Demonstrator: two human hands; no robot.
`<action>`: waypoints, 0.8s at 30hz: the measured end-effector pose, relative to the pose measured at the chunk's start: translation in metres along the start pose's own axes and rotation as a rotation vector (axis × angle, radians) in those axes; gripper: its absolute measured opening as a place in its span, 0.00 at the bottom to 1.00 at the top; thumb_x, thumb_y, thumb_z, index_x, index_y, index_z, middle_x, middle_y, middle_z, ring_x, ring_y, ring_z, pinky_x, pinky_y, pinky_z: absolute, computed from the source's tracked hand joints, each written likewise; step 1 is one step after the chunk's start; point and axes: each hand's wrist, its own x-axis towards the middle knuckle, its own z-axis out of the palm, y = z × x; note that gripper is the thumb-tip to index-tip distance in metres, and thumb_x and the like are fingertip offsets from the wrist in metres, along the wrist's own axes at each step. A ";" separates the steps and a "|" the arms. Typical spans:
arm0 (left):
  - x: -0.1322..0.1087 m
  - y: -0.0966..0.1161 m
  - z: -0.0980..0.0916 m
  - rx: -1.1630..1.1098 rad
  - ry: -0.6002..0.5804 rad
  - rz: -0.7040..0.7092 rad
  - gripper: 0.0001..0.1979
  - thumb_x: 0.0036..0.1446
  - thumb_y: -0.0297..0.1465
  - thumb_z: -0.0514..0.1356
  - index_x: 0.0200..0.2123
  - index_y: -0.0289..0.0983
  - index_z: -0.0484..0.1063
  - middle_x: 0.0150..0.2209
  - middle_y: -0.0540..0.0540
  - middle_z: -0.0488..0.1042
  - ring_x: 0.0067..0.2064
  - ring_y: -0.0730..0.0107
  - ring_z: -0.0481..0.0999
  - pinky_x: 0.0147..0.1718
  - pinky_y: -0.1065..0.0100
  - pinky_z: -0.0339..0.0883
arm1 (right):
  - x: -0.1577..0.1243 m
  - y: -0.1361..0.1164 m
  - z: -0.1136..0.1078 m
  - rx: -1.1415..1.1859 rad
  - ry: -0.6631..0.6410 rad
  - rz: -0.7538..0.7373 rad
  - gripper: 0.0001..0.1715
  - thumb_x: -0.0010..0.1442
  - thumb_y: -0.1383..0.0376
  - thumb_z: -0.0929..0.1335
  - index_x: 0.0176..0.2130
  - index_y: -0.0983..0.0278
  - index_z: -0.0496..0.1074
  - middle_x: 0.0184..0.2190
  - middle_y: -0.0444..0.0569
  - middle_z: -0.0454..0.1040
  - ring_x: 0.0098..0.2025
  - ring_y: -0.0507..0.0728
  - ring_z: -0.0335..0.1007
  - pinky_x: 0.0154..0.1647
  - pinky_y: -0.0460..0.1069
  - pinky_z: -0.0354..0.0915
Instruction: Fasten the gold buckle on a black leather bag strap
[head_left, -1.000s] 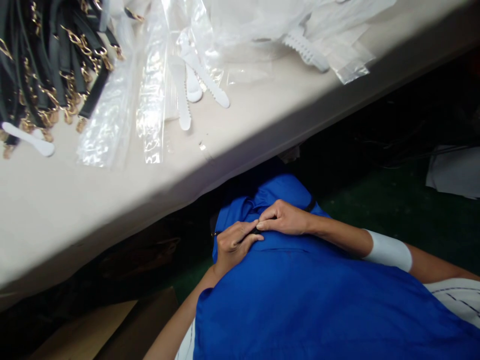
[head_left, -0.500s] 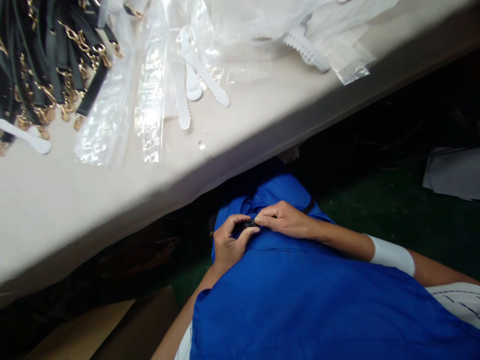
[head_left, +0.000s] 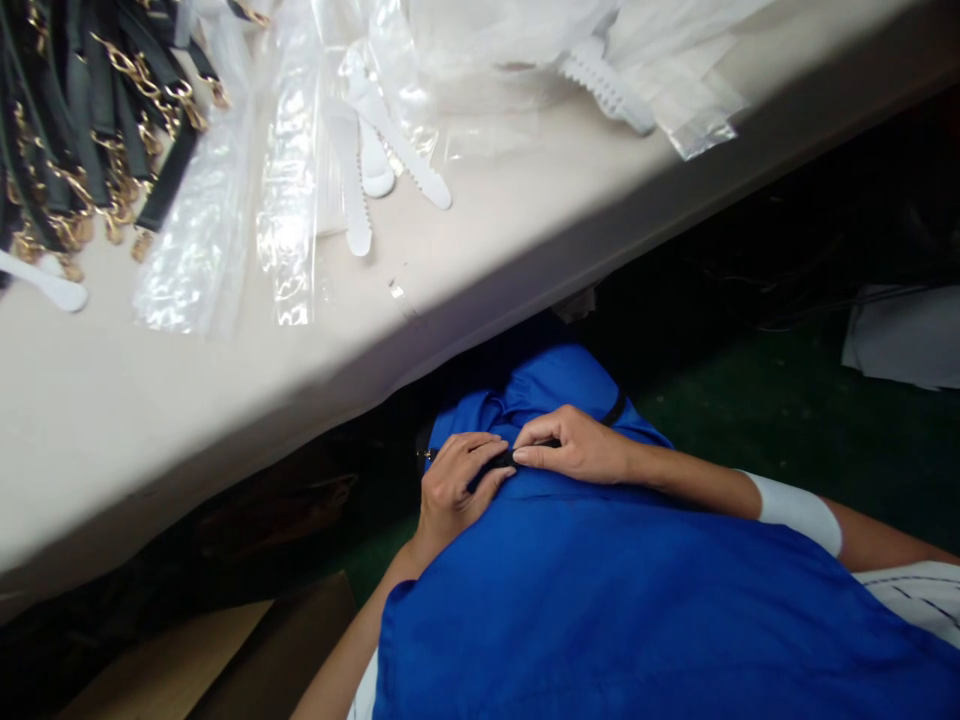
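Over the blue cloth on my lap (head_left: 645, 590), my left hand (head_left: 457, 480) is closed on a dark strap (head_left: 501, 459), its thumb and fingers curled around it. A small metal end (head_left: 425, 455) sticks out on the far side of that hand. My right hand (head_left: 574, 447) pinches the same dark strap just to the right, fingertips close to those of my left hand. Much of the strap is hidden by my fingers.
A pale table (head_left: 300, 390) runs diagonally above my lap. On it lie black straps with gold clasps (head_left: 105, 120), clear plastic bags (head_left: 289, 230) and white serrated strips (head_left: 352, 185). A cardboard box (head_left: 277, 640) stands at the lower left.
My left hand's fingers have folded further over the strap, and the hand has turned slightly. My right hand has shifted a little. The table items appear slightly further left.
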 end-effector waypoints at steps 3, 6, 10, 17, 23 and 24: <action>0.001 0.003 -0.001 -0.024 -0.050 -0.112 0.12 0.57 0.26 0.64 0.46 0.38 0.75 0.41 0.44 0.78 0.44 0.66 0.77 0.46 0.65 0.71 | -0.003 -0.001 0.005 -0.062 0.056 0.003 0.14 0.61 0.60 0.67 0.36 0.67 0.78 0.32 0.45 0.79 0.35 0.54 0.73 0.36 0.44 0.62; -0.001 0.002 0.000 -0.065 -0.095 -0.197 0.12 0.57 0.26 0.62 0.46 0.38 0.75 0.42 0.44 0.78 0.45 0.66 0.77 0.47 0.67 0.71 | -0.006 -0.003 0.010 -0.138 0.128 0.046 0.13 0.61 0.61 0.67 0.35 0.66 0.78 0.30 0.45 0.79 0.33 0.53 0.73 0.34 0.44 0.61; -0.005 -0.003 0.006 -0.111 -0.077 -0.270 0.12 0.55 0.26 0.62 0.44 0.38 0.76 0.42 0.45 0.78 0.44 0.67 0.78 0.47 0.68 0.71 | -0.002 -0.006 0.013 -0.196 0.179 0.121 0.12 0.58 0.62 0.67 0.31 0.66 0.78 0.27 0.45 0.78 0.30 0.52 0.71 0.30 0.44 0.58; 0.003 0.004 0.016 -0.274 -0.034 -0.684 0.11 0.46 0.24 0.59 0.35 0.35 0.77 0.33 0.47 0.80 0.36 0.67 0.79 0.38 0.70 0.72 | 0.005 -0.004 0.015 -0.252 0.160 0.157 0.12 0.55 0.63 0.67 0.27 0.66 0.77 0.21 0.43 0.74 0.25 0.50 0.67 0.25 0.44 0.53; 0.006 0.005 0.023 -0.311 0.026 -0.777 0.09 0.44 0.25 0.60 0.32 0.35 0.77 0.32 0.47 0.80 0.35 0.66 0.79 0.38 0.69 0.72 | 0.009 -0.014 0.017 -0.368 0.171 0.228 0.10 0.54 0.65 0.67 0.25 0.66 0.76 0.21 0.44 0.74 0.25 0.51 0.66 0.25 0.45 0.52; 0.004 0.004 0.023 -0.310 0.024 -0.773 0.09 0.45 0.26 0.61 0.33 0.35 0.77 0.33 0.46 0.80 0.36 0.65 0.79 0.39 0.68 0.72 | 0.009 -0.016 0.018 -0.403 0.178 0.238 0.10 0.54 0.65 0.68 0.25 0.66 0.76 0.21 0.45 0.74 0.26 0.51 0.67 0.25 0.45 0.51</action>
